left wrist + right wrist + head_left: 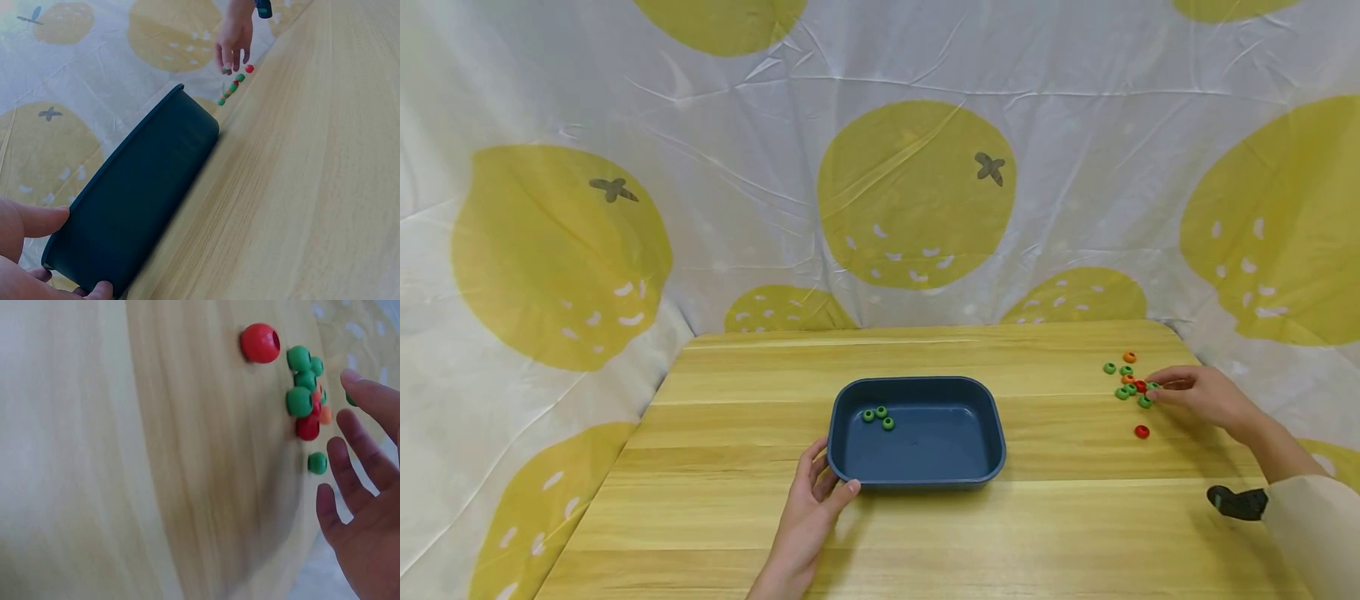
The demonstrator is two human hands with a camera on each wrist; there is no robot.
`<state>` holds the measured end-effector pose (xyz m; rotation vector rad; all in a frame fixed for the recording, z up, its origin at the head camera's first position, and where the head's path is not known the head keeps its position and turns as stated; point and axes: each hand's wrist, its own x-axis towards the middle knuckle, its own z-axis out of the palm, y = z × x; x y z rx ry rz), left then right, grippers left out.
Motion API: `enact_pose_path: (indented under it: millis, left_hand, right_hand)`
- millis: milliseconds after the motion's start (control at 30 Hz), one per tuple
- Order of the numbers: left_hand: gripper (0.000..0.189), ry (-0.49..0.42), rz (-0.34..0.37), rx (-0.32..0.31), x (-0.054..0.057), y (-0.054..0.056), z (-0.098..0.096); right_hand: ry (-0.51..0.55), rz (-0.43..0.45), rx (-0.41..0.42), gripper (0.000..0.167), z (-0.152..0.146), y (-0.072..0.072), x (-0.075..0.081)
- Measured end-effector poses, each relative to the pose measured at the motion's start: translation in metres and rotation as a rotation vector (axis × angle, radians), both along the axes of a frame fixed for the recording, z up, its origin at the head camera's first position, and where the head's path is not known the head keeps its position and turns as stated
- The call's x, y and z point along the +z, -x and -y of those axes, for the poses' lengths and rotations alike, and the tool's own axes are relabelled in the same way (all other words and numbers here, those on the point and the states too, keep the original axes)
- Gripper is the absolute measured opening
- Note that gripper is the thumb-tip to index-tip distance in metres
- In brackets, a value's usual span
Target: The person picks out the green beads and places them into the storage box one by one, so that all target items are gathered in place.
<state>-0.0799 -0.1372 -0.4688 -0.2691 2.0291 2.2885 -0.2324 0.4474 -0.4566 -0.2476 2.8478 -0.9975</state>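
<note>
- At lower centre of the head view, a blue tray [925,454] is sitting on the wooden table [737,467], long sides running left to right.
- Left hand [805,512] is gripping the tray's near left corner, thumb lying on the rim, fingers going round the left side.
- Left part of the tray floor: three green beads [887,426] are lying close together.
- Right of frame: right hand [1210,400] is pinching a green bead [1153,386] between thumb and forefinger; in the right wrist view its other fingers are standing apart.
- Just left of that hand, a cluster of green, red and orange beads [1122,394] is lying on the table.
- Below the cluster, a lone red bead [1142,432] is resting.
- Across the upper frame, lemon-print cloth [917,200] is hanging behind.
</note>
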Motion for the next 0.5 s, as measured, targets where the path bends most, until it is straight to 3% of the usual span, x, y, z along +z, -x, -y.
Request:
enact_pose_path:
  millis: [500]
  left_hand:
    - [0.080,-0.008,-0.011,-0.007,-0.002,0.000,0.001]
  right_hand:
    - [0.129,0.019,0.135,0.042,0.045,0.015,0.015]
